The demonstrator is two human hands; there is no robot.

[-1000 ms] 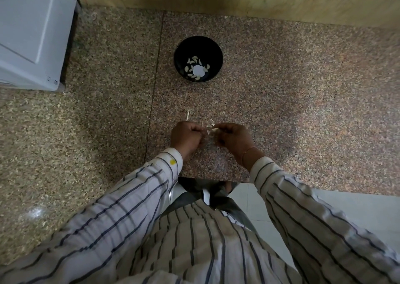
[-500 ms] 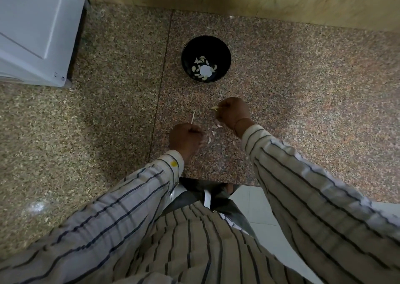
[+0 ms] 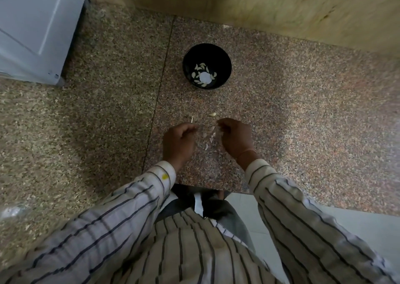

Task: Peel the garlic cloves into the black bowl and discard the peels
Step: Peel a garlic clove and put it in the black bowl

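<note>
Garlic clove [image 3: 212, 114] is lying on the counter, at six o'clock from the black bowl [image 3: 225, 67]. Left hand [image 3: 178, 142] and right hand [image 3: 234, 138] are curling over peels [image 3: 211, 135]; I cannot tell what they are gripping. Picking up gently works best.

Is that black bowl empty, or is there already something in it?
Not empty. The black bowl stands upright on the counter with a small scatter of pale peeled garlic cloves on its bottom, far from full.

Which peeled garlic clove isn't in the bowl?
The lone clove lying on the counter, above the right hand; the others sit inside the black bowl.
</note>
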